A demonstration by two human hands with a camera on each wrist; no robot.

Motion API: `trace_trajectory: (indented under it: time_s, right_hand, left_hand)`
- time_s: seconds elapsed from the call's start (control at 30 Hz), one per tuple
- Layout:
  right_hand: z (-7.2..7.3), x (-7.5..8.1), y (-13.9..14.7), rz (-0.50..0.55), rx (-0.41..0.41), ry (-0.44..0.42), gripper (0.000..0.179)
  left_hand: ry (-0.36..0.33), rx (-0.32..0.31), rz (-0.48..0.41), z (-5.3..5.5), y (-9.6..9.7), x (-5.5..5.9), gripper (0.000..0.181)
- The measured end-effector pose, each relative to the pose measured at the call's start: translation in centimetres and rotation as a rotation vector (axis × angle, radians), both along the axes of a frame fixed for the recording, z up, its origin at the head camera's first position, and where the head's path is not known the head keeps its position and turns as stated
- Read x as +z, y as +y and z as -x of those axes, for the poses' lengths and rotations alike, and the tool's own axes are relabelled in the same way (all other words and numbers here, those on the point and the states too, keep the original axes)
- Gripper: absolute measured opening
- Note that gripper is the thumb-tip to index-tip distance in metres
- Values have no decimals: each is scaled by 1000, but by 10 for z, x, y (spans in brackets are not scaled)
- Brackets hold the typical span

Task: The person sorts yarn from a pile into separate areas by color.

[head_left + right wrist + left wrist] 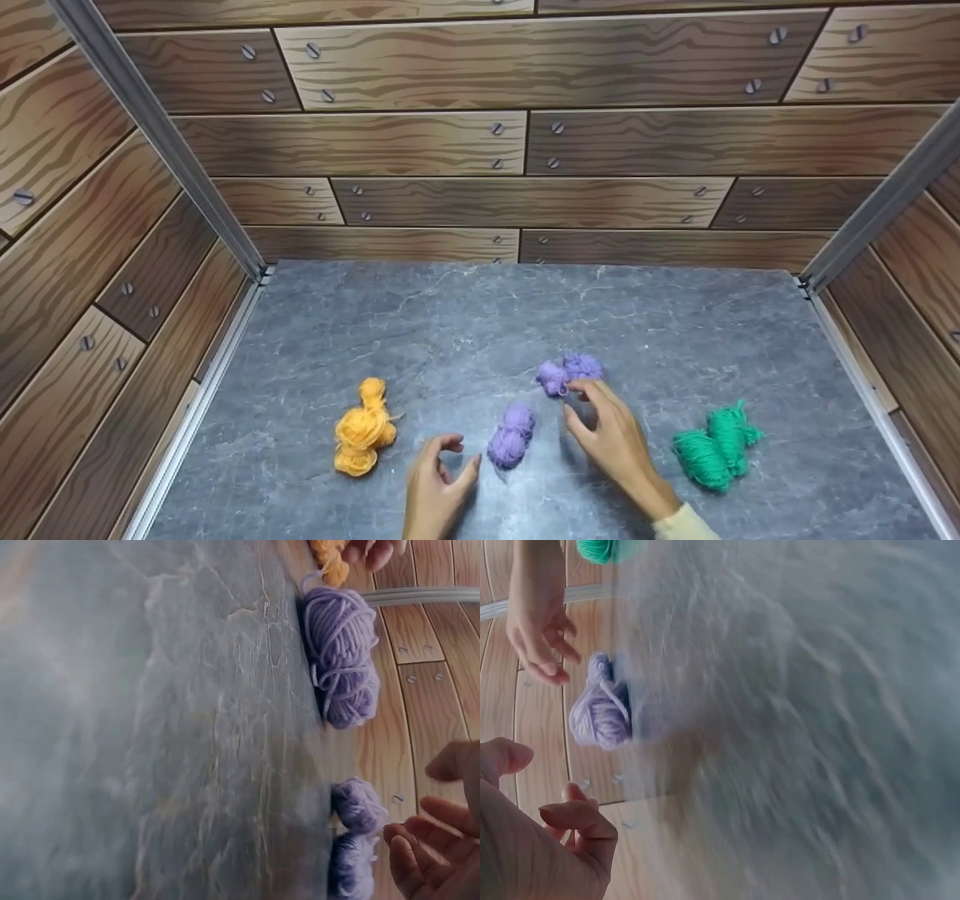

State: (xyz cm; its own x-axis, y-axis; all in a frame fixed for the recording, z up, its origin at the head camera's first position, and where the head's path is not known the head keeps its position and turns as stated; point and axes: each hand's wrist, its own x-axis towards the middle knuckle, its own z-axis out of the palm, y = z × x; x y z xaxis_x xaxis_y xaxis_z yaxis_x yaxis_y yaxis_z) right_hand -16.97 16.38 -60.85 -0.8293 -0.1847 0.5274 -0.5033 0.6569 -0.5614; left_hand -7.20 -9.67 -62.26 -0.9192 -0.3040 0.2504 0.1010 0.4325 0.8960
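Two bundles of purple yarn lie near the middle of the grey marbled table. The nearer purple yarn bundle [511, 436] is between my hands, just right of my left hand [439, 484]. My left thumb and fingers are bent and apart, with nothing between them. My right hand [611, 435] reaches to the farther purple yarn bundle [583, 367], its fingertips right beside it; whether they touch is hard to tell. In the right wrist view, the right hand [442, 847] has loose, spread fingers next to that yarn [358, 804]. The left wrist view shows one purple bundle [600, 720] between both hands.
Orange yarn [361, 431] lies left of my left hand, and green yarn [718, 448] lies to the right of my right hand. The marbled table [450, 315] is bounded by wood-patterned walls [420, 142] with metal rails [195, 165] at the corners.
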Motion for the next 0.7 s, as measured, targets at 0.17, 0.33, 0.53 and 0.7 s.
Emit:
trace_trajectory:
  time_s: [0.17, 0.33, 0.53, 0.7]
  right_hand:
    - [-14, 9, 8, -83, 119, 100, 47]
    - [-27, 17, 11, -149, 230, 151, 53]
    - [-45, 25, 17, -262, 260, 118, 70]
    - [-58, 32, 20, -425, 228, -21, 79]
  left_hand:
    - [-32, -7, -8, 10, 13, 0, 33]
    - [-111, -44, 27, 17, 21, 4, 40]
    - [-87, -65, 123, 24, 26, 1, 43]
    - [-39, -60, 158, 26, 30, -5, 41]
